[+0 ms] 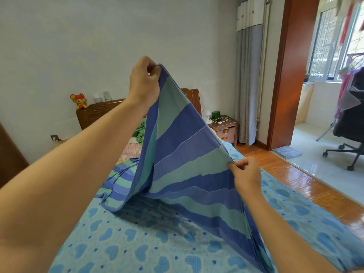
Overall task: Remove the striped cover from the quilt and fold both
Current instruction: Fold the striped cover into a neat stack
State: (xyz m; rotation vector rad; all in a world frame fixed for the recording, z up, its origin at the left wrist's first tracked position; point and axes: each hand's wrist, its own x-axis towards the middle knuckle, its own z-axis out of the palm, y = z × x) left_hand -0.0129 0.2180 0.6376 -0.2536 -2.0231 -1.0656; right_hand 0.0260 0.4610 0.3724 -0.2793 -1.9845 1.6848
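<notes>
The striped cover (183,154), in blue and teal bands, is lifted off the bed in a tent shape. My left hand (144,81) is raised high and pinches its top corner. My right hand (247,175) is lower and to the right, pinching the cover's edge. The rest of the cover trails down onto the bed on both sides. A green bundle (140,131) lies near the headboard, partly hidden behind the cover; I cannot tell if it is the quilt.
The bed carries a light blue sheet with heart print (137,243). A wooden headboard (98,112) holds a red toy. A nightstand (224,128) stands at the right of the bed. Wooden floor (295,180), a doorway and an office chair (352,123) lie to the right.
</notes>
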